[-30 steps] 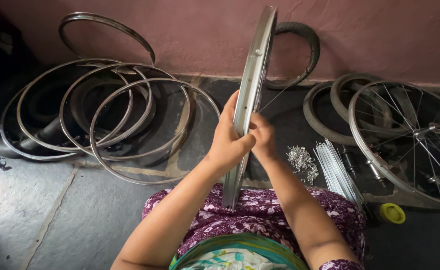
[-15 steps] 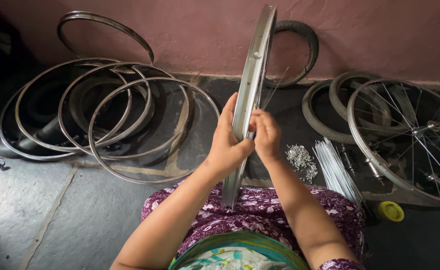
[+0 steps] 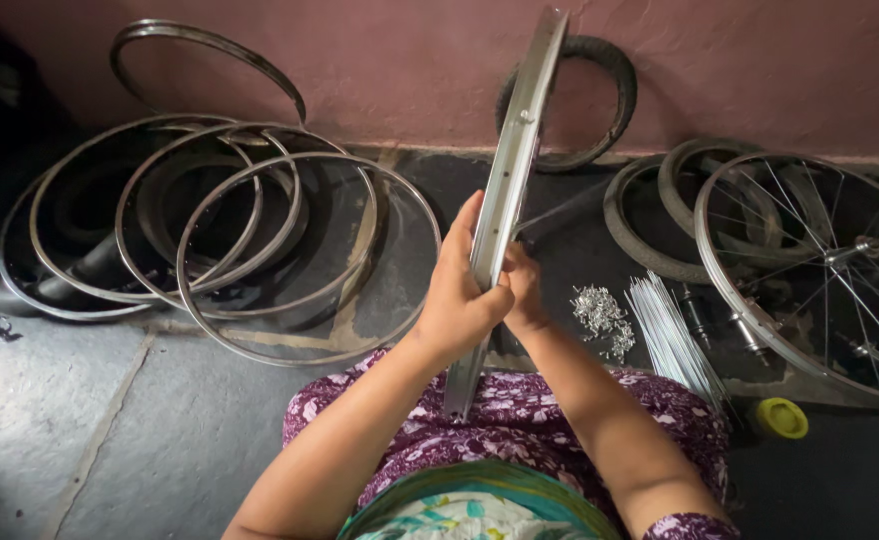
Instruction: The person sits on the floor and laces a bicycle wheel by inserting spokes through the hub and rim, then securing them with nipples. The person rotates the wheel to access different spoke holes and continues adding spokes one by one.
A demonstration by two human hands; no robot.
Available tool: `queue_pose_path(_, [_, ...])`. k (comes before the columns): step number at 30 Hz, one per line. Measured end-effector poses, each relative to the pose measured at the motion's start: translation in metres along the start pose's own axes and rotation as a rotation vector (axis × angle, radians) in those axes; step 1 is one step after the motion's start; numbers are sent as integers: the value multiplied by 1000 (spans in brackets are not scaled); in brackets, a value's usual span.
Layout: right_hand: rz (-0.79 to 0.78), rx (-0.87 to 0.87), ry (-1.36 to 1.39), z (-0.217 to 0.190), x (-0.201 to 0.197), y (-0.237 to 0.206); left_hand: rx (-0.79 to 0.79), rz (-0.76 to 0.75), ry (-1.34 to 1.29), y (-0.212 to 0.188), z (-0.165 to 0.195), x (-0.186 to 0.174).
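Between 2 hands, left [image 3: 455, 300] and right [image 3: 525, 295] both closed around it, upright silver wheel rim [image 3: 513, 180] edge-on.

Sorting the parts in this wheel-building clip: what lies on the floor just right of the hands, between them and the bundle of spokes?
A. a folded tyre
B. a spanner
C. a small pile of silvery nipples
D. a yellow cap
C: a small heap of tiny silvery pieces lies between the right hand and the bundle of spokes.

left hand [image 3: 460, 300]: raised in front of the body, fingers curled closed, thumb pointing right | right hand [image 3: 525, 295]: just beside it, fingers also closed | both forearms: bare, converging upward
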State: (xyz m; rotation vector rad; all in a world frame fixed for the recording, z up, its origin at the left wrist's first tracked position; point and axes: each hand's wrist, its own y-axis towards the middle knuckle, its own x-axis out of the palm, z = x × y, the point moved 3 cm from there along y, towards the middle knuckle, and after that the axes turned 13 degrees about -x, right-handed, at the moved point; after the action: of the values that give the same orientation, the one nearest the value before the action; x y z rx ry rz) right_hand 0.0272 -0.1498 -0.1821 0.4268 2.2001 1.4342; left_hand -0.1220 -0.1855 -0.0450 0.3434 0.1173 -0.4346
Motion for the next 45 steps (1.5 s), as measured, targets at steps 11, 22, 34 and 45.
queue_pose_path(11, [74, 26, 391, -1, 6, -13, -167, -169, -238, -9, -16, 1])
queue_pose_path(22, [57, 231, -117, 42, -104, -19, -221, -226, -359, 9, -20, -24])
queue_pose_path(34, [-739, 1051, -752, 133, -167, -180, -313, -313, -152, 38, -14, -95])
queue_pose_path(45, [-979, 1167, -778, 147, -135, -190, -312, -340, -160, 23, 5, -83])
